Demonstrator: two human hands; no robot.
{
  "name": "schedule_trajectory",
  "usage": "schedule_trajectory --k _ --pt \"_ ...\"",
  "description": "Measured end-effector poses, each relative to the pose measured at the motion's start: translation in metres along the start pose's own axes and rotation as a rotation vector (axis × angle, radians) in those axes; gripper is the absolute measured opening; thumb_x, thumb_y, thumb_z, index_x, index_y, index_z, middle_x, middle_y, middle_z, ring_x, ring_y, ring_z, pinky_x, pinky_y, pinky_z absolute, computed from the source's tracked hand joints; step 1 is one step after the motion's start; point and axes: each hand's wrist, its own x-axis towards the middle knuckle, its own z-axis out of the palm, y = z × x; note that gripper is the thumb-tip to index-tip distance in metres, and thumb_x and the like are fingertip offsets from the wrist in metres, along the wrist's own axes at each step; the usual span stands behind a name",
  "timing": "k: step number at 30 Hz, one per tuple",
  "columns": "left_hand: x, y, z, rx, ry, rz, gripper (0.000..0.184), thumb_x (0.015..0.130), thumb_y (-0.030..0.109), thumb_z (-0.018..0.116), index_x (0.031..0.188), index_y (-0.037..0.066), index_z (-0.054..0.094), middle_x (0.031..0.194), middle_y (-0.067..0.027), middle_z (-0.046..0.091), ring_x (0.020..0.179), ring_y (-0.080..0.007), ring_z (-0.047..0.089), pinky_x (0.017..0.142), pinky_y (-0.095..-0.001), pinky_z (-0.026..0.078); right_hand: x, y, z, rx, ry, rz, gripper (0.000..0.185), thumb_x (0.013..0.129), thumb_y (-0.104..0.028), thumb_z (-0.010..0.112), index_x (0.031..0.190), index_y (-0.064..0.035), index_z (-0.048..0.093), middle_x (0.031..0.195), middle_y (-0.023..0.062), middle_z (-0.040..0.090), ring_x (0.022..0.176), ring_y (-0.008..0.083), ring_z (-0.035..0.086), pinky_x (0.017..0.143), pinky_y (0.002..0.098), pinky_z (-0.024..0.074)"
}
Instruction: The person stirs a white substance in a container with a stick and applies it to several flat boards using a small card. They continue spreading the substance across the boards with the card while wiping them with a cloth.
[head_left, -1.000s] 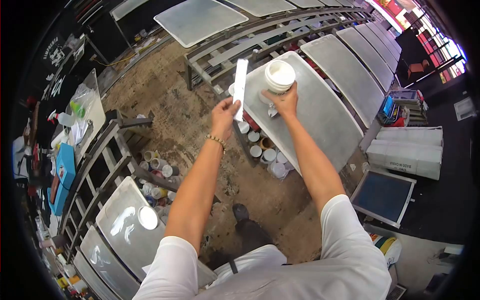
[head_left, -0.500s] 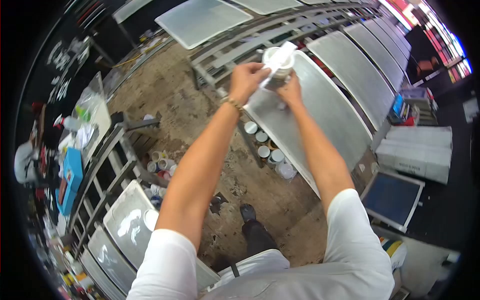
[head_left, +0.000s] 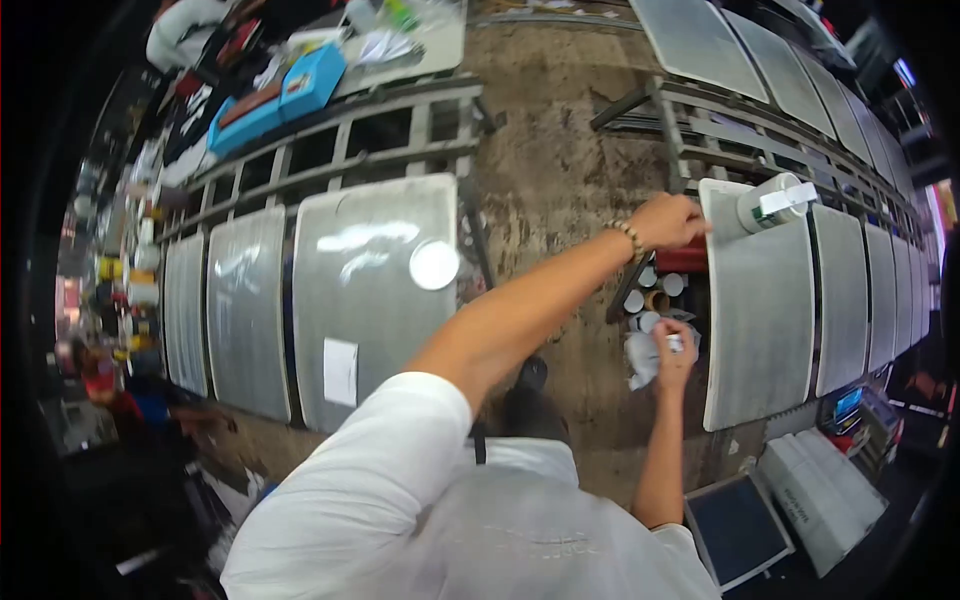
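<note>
My left hand (head_left: 672,221), a beaded bracelet at its wrist, is above the near left edge of a pale grey flat panel (head_left: 757,310). Its fingers are loosely bent and I see nothing in them. A white tub (head_left: 765,208) stands on that panel's far end, just past my left hand and apart from it. Across the tub's top lies a flat white strip (head_left: 788,199). Lower down, my right hand (head_left: 675,362) is closed around a small white thing (head_left: 674,343), perhaps crumpled paper; its kind is not clear.
White-topped cans (head_left: 672,285) and a plastic bag (head_left: 642,358) are on the floor by the panel. On the left, another panel (head_left: 375,290) holds a round white lid (head_left: 434,265) and a white card (head_left: 340,371). A blue box (head_left: 312,80) sits beyond. Framed screen (head_left: 740,530) stands at lower right.
My view has turned left. Both hands have let go of the tub, which now stands on the panel with the strip on top. My right hand has drawn back toward me.
</note>
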Motion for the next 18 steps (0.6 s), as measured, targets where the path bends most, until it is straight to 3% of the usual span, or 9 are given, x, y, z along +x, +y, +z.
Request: schedule_trajectory --k 2,4,6,8,10,12,16,18 --pt "-0.065 -0.01 -0.014 0.051 -0.029 0.221 0.037 0.094 0.036 0.064 0.101 0.001 0.074 0.091 -0.0194 0.073 0.087 -0.0354 0.07 0.079 -0.0428 0.053 -0.049 -0.011 0.047 -0.193 -0.185 0.022 0.025 0.087 -0.021 0.08 0.102 -0.0036 0.072 0.096 0.0047 0.069 0.089 0.0152 0.063 0.079 0.0308 0.0508" --pt "-0.14 -0.016 -0.03 0.032 -0.026 0.216 0.034 0.092 0.031 0.068 0.106 0.0 0.073 0.094 -0.018 0.073 0.089 -0.0347 0.071 0.081 -0.0424 0.054 -0.088 -0.008 0.087 -0.319 -0.385 0.138 0.028 0.083 -0.022 0.081 0.101 -0.0025 0.072 0.094 0.0074 0.07 0.092 0.0154 0.065 0.078 0.031 0.0509" --pt "-0.214 -0.031 -0.042 -0.018 -0.099 0.105 0.035 0.093 0.032 0.067 0.107 0.0 0.072 0.097 -0.0183 0.073 0.092 -0.035 0.07 0.082 -0.0408 0.054 -0.11 -0.011 0.128 -0.392 -0.479 0.169 0.037 0.081 -0.024 0.082 0.108 -0.0015 0.07 0.099 0.0128 0.07 0.096 0.0173 0.066 0.081 0.0326 0.0515" --pt "-0.293 -0.048 -0.055 0.001 -0.049 0.081 0.033 0.092 0.027 0.069 0.11 -0.001 0.071 0.1 -0.0179 0.072 0.094 -0.0335 0.069 0.083 -0.0387 0.054 -0.112 0.021 0.179 -0.024 -0.44 -0.13 0.046 0.082 -0.025 0.08 0.119 -0.0019 0.066 0.105 0.0166 0.069 0.1 0.0234 0.067 0.087 0.0361 0.0521" --pt "-0.363 -0.072 -0.07 -0.079 -0.034 -0.021 0.029 0.092 0.02 0.07 0.112 0.0 0.071 0.109 -0.0157 0.071 0.094 -0.0303 0.069 0.082 -0.0376 0.054 -0.094 0.002 0.218 -0.417 -0.501 -0.049 0.072 0.08 -0.029 0.083 0.138 0.0007 0.051 0.116 0.0163 0.063 0.103 0.0231 0.063 0.088 0.0366 0.052" --pt "-0.422 -0.087 -0.092 -0.139 0.126 -0.056 0.026 0.092 0.016 0.071 0.113 0.0 0.071 0.113 -0.0117 0.071 0.092 -0.0259 0.068 0.08 -0.0351 0.054 -0.093 -0.036 0.263 -0.579 -0.477 -0.318 0.098 0.071 -0.04 0.088 0.146 0.002 0.041 0.129 0.0227 0.054 0.118 0.0342 0.058 0.096 0.0432 0.0501" --pt "-0.508 -0.116 -0.151 -0.04 0.335 -0.327 0.024 0.088 0.014 0.073 0.11 0.003 0.072 0.112 -0.0148 0.068 0.093 -0.0264 0.068 0.075 -0.0325 0.056 -0.077 -0.063 0.321 -0.704 -0.387 -0.295 0.116 0.062 -0.049 0.091 0.148 0.0026 0.033 0.132 0.025 0.048 0.125 0.0407 0.051 0.1 0.0486 0.0479" --pt "-0.539 -0.128 -0.171 0.114 0.411 -0.468 0.027 0.085 0.012 0.074 0.11 0.002 0.071 0.111 -0.0156 0.066 0.097 -0.0297 0.066 0.08 -0.0373 0.055 -0.071 -0.073 0.335 -0.77 -0.443 -0.218 0.12 0.061 -0.05 0.091 0.15 0.0008 0.029 0.141 0.022 0.042 0.126 0.0408 0.053 0.099 0.0491 0.0506"
